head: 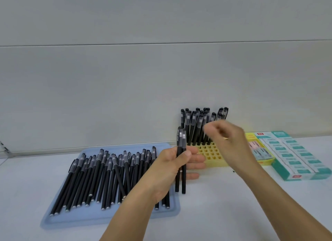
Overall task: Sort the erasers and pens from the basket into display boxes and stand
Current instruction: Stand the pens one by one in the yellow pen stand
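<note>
While left hand [177,161] grips two pens [181,161] upright between thumb and fingers, left of stand [213,155], blurred right hand [226,134] hovers above it, fingers loosely curled, empty.

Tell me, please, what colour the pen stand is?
Yellow; the pen stand shows best in the head view.

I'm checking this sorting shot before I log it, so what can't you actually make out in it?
- Right hand, head view: motion-blurred, so whether its fingers pinch anything is unclear.
- Yellow stand: its right side is hidden by the right forearm.
- Pens on the blue tray: the rightmost ones are covered by the left hand.
- Eraser boxes: label print too small to read.
</note>
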